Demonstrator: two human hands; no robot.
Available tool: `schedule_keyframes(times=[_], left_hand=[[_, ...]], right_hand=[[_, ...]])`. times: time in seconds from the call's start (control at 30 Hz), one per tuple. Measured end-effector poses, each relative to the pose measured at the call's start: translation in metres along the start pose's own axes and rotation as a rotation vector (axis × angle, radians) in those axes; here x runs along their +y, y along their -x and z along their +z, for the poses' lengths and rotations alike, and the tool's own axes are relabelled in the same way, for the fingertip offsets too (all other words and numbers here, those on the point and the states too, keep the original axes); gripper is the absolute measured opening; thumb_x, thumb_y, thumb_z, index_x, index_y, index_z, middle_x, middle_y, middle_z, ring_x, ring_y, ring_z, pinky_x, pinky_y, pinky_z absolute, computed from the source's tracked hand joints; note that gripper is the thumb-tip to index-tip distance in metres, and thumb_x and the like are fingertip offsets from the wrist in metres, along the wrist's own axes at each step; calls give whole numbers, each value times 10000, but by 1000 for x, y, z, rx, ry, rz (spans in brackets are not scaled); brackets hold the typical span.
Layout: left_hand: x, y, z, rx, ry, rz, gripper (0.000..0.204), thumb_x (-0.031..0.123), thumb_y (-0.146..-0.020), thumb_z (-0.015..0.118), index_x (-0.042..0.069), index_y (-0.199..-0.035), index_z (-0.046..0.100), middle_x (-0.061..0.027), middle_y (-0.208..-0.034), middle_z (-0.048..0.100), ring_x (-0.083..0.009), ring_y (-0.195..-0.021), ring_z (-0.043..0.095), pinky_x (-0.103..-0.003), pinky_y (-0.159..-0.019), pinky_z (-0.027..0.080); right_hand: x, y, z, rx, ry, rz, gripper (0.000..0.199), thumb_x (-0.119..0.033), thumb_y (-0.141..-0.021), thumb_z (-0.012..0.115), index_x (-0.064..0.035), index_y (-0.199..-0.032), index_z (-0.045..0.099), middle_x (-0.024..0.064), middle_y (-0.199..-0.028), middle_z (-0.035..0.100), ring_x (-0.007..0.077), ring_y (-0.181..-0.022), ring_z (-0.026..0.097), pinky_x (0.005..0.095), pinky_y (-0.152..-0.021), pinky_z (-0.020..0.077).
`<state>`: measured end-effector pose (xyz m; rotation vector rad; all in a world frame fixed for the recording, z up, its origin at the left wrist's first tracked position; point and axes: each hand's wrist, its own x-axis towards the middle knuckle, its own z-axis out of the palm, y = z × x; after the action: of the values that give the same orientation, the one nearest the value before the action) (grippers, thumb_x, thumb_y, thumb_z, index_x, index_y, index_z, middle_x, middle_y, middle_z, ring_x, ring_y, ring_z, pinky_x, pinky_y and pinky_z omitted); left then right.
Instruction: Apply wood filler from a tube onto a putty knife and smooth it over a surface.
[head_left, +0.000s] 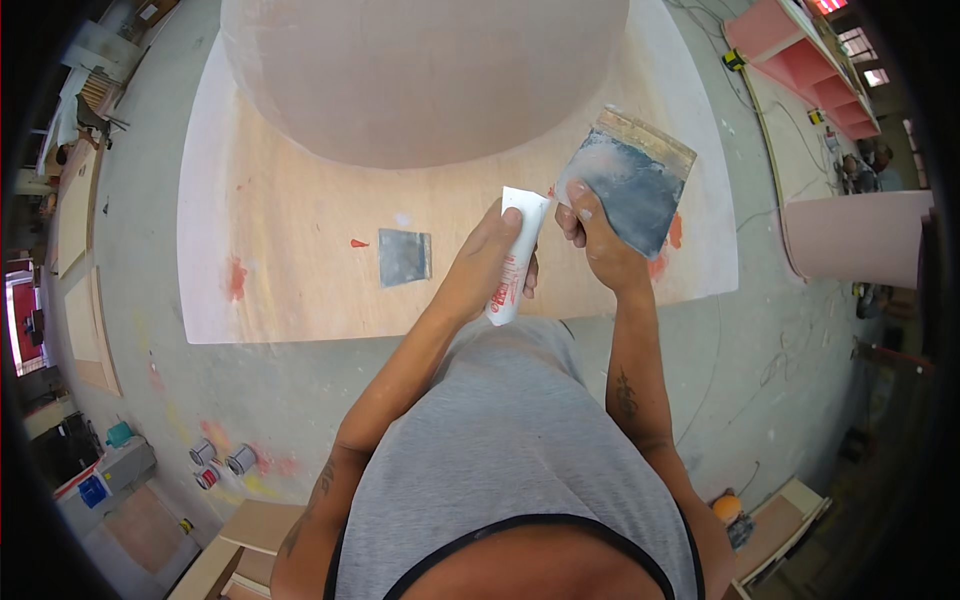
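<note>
My left hand (490, 255) is wrapped round a white tube (520, 230) with red print, its flat end pointing up and away from me. Close by on the right, my right hand (595, 225) grips a wide, dark, smeared putty spreader (635, 175), thumb on its face. A tan strip runs along the spreader's far edge. On the pale wooden board (310, 270) lies a smaller dark square spreader (404, 258), left of my left hand. A small red-orange dab (360, 243) sits beside it.
A large pale rounded form (420, 70) stands on the board's far part. Several paint cans (240, 459) are on the floor at lower left. Pink shelving (810, 60) and a pale pink cylinder (855, 238) stand at right. Cables (720, 50) trail across the floor there.
</note>
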<state>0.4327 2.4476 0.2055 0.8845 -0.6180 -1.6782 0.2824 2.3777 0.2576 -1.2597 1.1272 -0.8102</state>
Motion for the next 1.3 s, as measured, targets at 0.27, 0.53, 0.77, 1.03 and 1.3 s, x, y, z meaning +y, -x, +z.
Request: schedule_keyframes(times=[0.27,0.53,0.77,1.03,1.3], left_hand=[[3,0,2,52,-285,65,486,520,-1048,417,46,-1127,489,-58,-842,568,-124,-554,592,-256,-492,507],[10,-2,2,64,-387,55,448,452,-1065,422,23,-1127,540,-58,-794,586,-115,-543,578,-251,-496,477],[16,2,4,65,-487,39,407,415,-1068,435,26,-1117,546,-61,-763,602,-110,-542,581,-248,-490,476],[26,10,13,96,-527,5,355,346,-1055,442,3,-1031,532,-95,-795,651,-130,-604,586,-278,-505,484],[22,10,11,102,-538,15,343,331,-1053,440,5,-991,524,-84,-795,664,-127,-627,593,-273,-510,482]], right_hand=[[-9,6,-2,-26,-6,50,277,-286,-1003,597,-64,-838,624,-16,-690,544,87,-621,483,259,-575,418],[-12,8,-5,18,29,90,267,-247,-981,597,-73,-779,592,-23,-643,512,83,-572,457,264,-534,386],[-4,11,-6,-68,-26,97,275,-227,-986,579,-67,-763,576,-14,-629,502,93,-558,446,270,-517,384],[-5,22,2,-58,-143,4,296,-226,-999,566,-36,-778,618,45,-663,621,124,-575,584,266,-539,454],[1,26,5,-51,-136,-14,279,-253,-995,570,-44,-825,642,30,-655,617,103,-598,580,252,-609,438]])
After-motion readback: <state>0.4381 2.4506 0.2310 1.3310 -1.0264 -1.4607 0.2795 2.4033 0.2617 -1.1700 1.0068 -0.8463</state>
